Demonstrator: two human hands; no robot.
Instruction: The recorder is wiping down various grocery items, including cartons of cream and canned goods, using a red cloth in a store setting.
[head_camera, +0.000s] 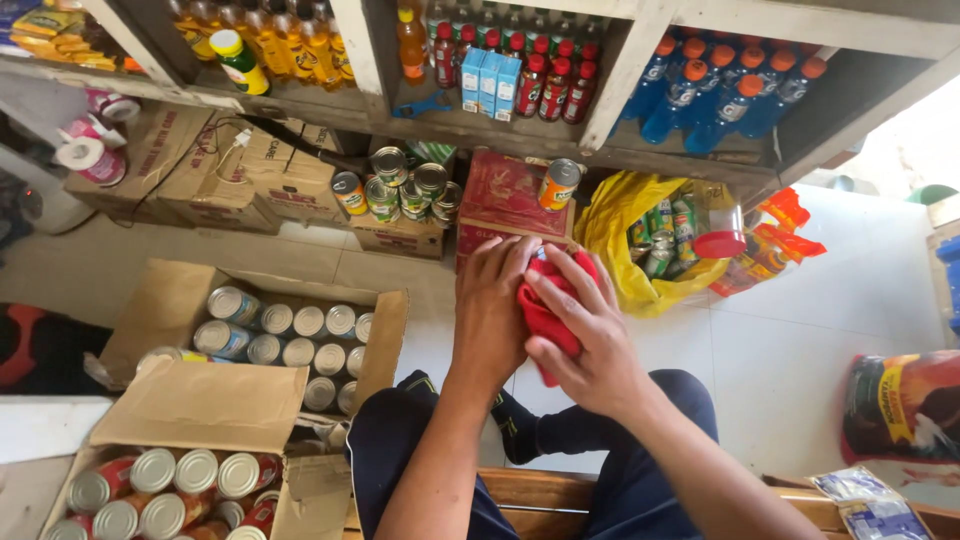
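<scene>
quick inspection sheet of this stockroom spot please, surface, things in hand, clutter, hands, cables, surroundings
surface: white tiled floor, person seated on a wooden bench
job's things: red cloth pressed between both hands; whatever it wraps is hidden
clutter: two open boxes of tins; loose tins on a carton; yellow bag of cans
hands: left hand and right hand both closed on the cloth
cables: dark cable over the cartons
surroundings: shelves of bottled drinks

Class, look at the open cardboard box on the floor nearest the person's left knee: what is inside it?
The cardboard box holds tin cans lying close together, silver ends up, some with red labels. Its raised flap covers the far part, and any lower layers are hidden.
</scene>
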